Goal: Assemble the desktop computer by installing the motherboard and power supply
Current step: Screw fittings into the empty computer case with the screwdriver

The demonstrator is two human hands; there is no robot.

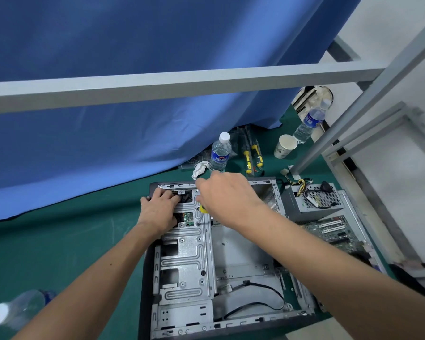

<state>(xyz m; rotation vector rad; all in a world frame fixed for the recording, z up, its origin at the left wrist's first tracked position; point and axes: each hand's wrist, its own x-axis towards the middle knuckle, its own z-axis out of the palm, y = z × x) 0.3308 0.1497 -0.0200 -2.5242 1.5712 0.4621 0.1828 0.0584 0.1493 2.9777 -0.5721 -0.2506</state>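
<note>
While my left hand [157, 209] grips the drive cage [184, 244] | right hand [227, 196] clenched round screwdriver [202, 212], tip may slip, gouge board | motherboard [334, 231], power supply [314, 200] uninstalled, right of case [245, 251]

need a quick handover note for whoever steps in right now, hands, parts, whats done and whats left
Left hand: rests on the far end of the drive cage, fingers curled into an opening there; whether it holds anything is hidden.
Right hand: grips a yellow-handled screwdriver, tip down on the cage.
Case: lies open on the green mat, main bay bare apart from loose black cables.
Power supply: outside the case, at its far right corner.
Motherboard: outside too, just right of the case.
Done: neither is installed.
Left: finish at the cage, then fit motherboard and power supply.
</note>
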